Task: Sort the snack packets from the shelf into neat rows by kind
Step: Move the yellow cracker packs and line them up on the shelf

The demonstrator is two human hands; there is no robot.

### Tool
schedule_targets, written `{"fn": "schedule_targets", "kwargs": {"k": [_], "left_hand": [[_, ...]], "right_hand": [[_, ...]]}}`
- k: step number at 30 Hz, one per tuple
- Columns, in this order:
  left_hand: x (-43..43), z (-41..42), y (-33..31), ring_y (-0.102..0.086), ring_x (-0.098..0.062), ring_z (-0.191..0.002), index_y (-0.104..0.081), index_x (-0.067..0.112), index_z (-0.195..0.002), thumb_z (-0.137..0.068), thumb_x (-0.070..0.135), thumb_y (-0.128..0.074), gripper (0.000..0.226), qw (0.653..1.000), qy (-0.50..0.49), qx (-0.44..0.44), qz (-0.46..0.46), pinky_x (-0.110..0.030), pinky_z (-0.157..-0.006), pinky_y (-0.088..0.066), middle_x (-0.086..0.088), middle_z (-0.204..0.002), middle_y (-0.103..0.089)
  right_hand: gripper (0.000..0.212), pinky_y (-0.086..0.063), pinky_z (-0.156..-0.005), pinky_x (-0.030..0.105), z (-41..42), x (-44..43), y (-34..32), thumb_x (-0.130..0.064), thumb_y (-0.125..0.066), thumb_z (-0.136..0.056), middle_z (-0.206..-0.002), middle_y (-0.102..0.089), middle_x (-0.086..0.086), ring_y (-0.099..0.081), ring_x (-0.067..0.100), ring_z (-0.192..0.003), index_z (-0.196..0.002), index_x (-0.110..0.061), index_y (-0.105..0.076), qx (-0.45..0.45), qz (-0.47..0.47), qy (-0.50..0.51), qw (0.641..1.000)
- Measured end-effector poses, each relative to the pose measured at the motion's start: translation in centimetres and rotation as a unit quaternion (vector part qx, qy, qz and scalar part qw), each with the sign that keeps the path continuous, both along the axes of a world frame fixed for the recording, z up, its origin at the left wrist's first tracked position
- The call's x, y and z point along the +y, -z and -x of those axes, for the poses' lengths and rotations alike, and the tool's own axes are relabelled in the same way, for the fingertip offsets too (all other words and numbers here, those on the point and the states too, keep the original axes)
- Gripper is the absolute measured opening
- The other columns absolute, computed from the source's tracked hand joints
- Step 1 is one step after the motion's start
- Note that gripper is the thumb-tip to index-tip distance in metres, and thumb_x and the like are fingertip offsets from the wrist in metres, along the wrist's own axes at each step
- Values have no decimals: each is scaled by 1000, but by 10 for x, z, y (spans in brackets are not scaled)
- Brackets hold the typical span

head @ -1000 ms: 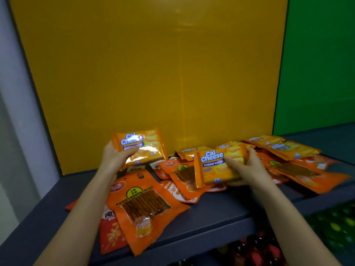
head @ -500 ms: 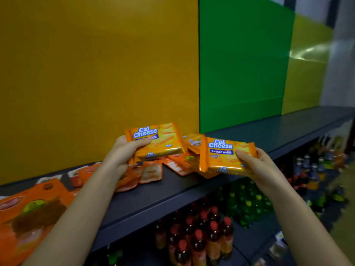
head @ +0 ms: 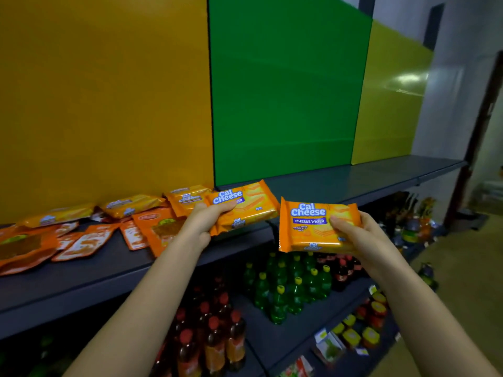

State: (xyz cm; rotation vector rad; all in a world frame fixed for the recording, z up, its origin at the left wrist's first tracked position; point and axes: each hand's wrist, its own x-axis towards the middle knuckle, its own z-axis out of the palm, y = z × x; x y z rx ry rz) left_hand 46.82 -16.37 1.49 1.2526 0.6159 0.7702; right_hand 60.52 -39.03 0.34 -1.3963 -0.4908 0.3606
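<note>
Orange throughout: clasps one Cal Cheese wafer packet (head: 245, 208) in left hand (head: 201, 221), a second Cal Cheese packet (head: 310, 229) in right hand (head: 353, 235), over grey shelf (head: 109, 268) strewn with blurred pouches (head: 160, 229), perhaps dried strips.

One head-worn wide-angle view; forward and down; close to the shelf (head: 353, 180), oblique along it

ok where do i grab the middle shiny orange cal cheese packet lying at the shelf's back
Probably the near long edge of the shiny orange Cal Cheese packet, from the front, thumb on top: it lies flat close to the yellow back panel, leaving the far edge crowded.
</note>
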Motion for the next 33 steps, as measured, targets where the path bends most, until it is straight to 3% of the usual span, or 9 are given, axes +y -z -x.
{"fn": "schedule_targets", "kwargs": {"k": [3, 8, 14, 18, 22, 26, 28, 31, 33], "left_hand": [[-2, -43, 0, -61, -9, -41, -57, 7, -92, -80, 4, -68, 17, 1000, -6, 6, 3, -18, -36, -50, -8, -78, -62], [17, -112, 6, -60, -13, -39, -51, 3, -107, -82, 4, -64, 28, 999, -21, 34, 11, -16, -33, -47, -8, -73, -59], [54, -187, 2, -56, -20, -60, -50, 5, -82, -85, 0, -56, 9, 997, -28, 63, 25, -31, -57, -49, -11, -74, -57], [79, -222, 4, -56, -18, -61, -46, 4, -110, -87, 0, -57, 26, 996, -43, 70, 24, -25, -42, -50, -12, -81, -59], [99, -236, 11, -61, -20, -39, -45, 2, -106, -87, -4, -57, 23, 993, -72, 68, 66, -25, -30, -46, -16, -78, -58], [123, -245, 18, -54, -8, -26, -49, -2, -114, -85, 1, -61, 31, 984, -137, 104, 40, -22, -33, -48, -11, -71, -57], [129, -250, 19, -56, -10, -32, -50, -6, -114, -85, 6, -63, 34, 977, -164, 136, 9, -24, -43, -49, -11, -80, -60], [139, -254, 21, -63, -19, -58, -56, -5, -112, -85, 9, -64, 32, 959, -213, 177, -56, -18, -50, -51, -16, -107, -64], [146, -254, 25, -66, -30, -90, -60, -4, -110, -83, 13, -67, 33, 947, -247, 193, -69, -32, -80, -55, -21, -116, -65]], "right_hand": [[54, -47, -63, 28, -35, -7, 0, -18, -62, -87, -113, -58, 8, -59, 17, -82, -134, -9, -37, -7, 1, 8, 1000], [57, -50, -69, 30, -95, 5, 3, -20, -63, -87, -123, -57, 10, -60, 25, -98, -135, -11, -36, -20, 15, 6, 1000], [59, -51, -79, 34, -167, 44, -7, -21, -64, -86, -125, -57, 12, -60, 26, -101, -137, -10, -35, -33, 25, -11, 999], [53, -50, -69, 29, -201, 81, -4, -19, -63, -87, -120, -58, 10, -60, 24, -99, -133, -11, -37, -40, 35, -57, 997], [49, -48, -67, 25, -223, 125, 9, -15, -62, -87, -111, -59, 7, -59, 19, -91, -130, -12, -39, -44, 63, -103, 992], [46, -50, -87, 35, -245, 168, 18, -17, -61, -88, -114, -60, 8, -61, 22, -99, -129, -13, -40, -52, 93, -170, 980], [45, -49, -92, 35, -253, 184, 19, -18, -61, -88, -119, -60, 8, -61, 22, -103, -128, -12, -41, -63, 114, -203, 971], [47, -51, -81, 26, -261, 200, 17, -15, -68, -82, -113, -62, 5, -62, 17, -97, -122, -14, -42, -68, 130, -279, 949], [54, -50, -82, 25, -266, 211, 20, -15, -73, -78, -112, -62, 3, -62, 16, -99, -121, -15, -41, -91, 149, -312, 934]]}}
